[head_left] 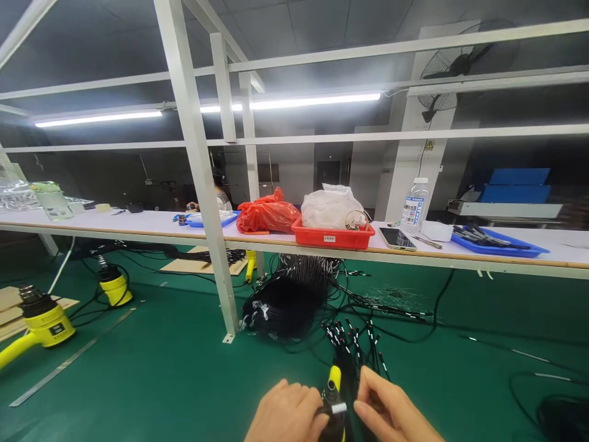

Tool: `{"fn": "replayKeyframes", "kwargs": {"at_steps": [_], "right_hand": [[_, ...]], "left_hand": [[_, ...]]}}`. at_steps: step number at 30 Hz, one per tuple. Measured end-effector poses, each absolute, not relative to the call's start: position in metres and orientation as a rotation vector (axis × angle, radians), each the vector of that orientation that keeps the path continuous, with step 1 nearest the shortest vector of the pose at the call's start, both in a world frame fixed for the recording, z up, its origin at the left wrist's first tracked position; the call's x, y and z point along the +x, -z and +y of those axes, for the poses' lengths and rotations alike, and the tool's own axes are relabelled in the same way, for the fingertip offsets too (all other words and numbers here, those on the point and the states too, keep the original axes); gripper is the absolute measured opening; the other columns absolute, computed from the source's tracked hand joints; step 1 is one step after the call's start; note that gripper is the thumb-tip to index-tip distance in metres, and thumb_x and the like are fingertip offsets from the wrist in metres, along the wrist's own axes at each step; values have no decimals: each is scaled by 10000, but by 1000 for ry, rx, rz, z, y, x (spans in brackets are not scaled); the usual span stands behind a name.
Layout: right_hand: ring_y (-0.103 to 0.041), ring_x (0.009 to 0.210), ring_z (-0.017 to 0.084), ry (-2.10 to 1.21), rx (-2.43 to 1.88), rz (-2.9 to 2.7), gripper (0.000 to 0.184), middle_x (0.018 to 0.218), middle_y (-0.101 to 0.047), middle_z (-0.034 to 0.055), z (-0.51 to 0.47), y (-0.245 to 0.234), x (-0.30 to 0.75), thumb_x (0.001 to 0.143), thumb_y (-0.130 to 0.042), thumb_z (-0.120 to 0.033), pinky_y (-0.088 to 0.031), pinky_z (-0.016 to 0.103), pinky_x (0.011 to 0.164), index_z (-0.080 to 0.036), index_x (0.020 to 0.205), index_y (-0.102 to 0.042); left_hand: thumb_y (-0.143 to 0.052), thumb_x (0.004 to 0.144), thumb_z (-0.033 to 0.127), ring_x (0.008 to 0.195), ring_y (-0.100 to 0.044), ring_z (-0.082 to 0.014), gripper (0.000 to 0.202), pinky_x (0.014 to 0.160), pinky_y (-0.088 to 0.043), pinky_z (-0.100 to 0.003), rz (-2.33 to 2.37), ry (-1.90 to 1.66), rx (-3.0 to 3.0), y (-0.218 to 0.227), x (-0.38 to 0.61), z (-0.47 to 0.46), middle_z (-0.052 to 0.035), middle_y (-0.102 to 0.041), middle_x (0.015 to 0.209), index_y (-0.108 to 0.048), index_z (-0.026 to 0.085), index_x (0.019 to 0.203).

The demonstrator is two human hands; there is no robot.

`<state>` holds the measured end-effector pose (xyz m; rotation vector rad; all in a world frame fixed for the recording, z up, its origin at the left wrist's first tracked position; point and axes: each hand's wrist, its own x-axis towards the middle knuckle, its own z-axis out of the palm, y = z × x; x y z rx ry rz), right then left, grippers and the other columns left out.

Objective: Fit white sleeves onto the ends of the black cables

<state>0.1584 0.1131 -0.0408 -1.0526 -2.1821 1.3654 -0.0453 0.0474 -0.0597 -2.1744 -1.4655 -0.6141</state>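
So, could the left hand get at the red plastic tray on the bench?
Probably not: the left hand is low, on a yellow-handled tool, and the red plastic tray sits far ahead.

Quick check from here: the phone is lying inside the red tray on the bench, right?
Not quite: the head view shows the phone lying directly on the bench, just right of the red tray, not inside it.

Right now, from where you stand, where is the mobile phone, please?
In the head view, the smartphone lies on the white workbench, right of the centre, just right of the red plastic tray and in front of the water bottle.
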Motion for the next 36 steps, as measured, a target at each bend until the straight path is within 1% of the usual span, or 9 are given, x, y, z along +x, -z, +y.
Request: {"fn": "replayKeyframes", "kwargs": {"at_steps": [2, 4, 7, 11, 14, 17, 25, 30, 36], "right_hand": [[-440, 746, 180, -1328, -1039, -2204, 268, 772, -473, -13, 118, 47, 153, 894, -447, -466, -391, 255, 638, -247, 747, -402], [-446, 747, 180, -1259, -1051, -2232, 256, 759, -479, -17, 123, 51, 150, 897, -445, -437, -378, 262, 642, -245, 736, -391], [-450, 758, 179, -1183, -1081, -2256, 243, 755, -487, -20, 127, 54, 146, 895, -457, -396, -374, 266, 656, -242, 719, -392], [-457, 748, 166, -1164, -1086, -2220, 223, 748, -478, -34, 129, 55, 143, 889, -465, -348, -381, 252, 650, -241, 709, -390], [-447, 701, 153, -1155, -1080, -2203, 225, 722, -452, -47, 130, 58, 141, 896, -450, -334, -367, 244, 610, -244, 704, -374], [-433, 684, 153, -1080, -1125, -2213, 239, 694, -439, -53, 133, 63, 140, 899, -457, -344, -343, 253, 600, -244, 699, -373], [-411, 646, 147, -1047, -1154, -2213, 235, 657, -415, -65, 141, 72, 137, 895, -451, -338, -311, 255, 575, -249, 698, -359], [-437, 648, 148, -1052, -1147, -2211, 228, 663, -440, -60, 140, 72, 135, 890, -460, -324, -325, 252, 573, -249, 696, -366], [-495, 731, 170, -1018, -1193, -2194, 194, 721, -529, -31, 140, 77, 136, 858, -518, -309, -378, 251, 627, -243, 703, -422]], "left_hand": [[-92, 1037, 433, 415, -548, -124, 637, 469, -368, -274, -1570, 635, -2179, 71, -50, 49, 35, -611, 519, -530, 225, 624], [-296, 1011, 474, 470, -551, -130, 500, 492, -363, -260, -1728, 651, -2214, 81, -54, 51, 38, -611, 561, -528, 224, 645], [-484, 948, 445, 545, -545, -133, 367, 518, -332, -247, -2022, 670, -2262, 90, -57, 51, 42, -606, 600, -531, 223, 660], [-384, 973, 461, 601, -522, -138, 409, 558, -329, -255, -2263, 776, -2303, 96, -57, 51, 29, -617, 656, -529, 225, 672], [-302, 988, 487, 709, -554, -156, 420, 678, -392, -260, -2338, 963, -2257, 101, -56, 51, 14, -646, 758, -571, 238, 781], [-306, 977, 502, 808, -568, -177, 397, 763, -409, -272, -2437, 1044, -2228, 98, -54, 53, -1, -654, 836, -565, 240, 829], [-335, 955, 448, 802, -545, -182, 354, 730, -392, -268, -2632, 943, -2210, 79, -47, 63, 9, -602, 775, -478, 231, 714], [-372, 946, 439, 831, -565, -184, 315, 748, -404, -267, -2591, 1053, -2197, 91, -49, 63, 17, -618, 800, -511, 235, 750], [-457, 920, 371, 850, -567, -191, 216, 774, -420, -289, -2595, 1178, -2222, 82, -48, 60, 8, -638, 841, -583, 228, 817]]}}
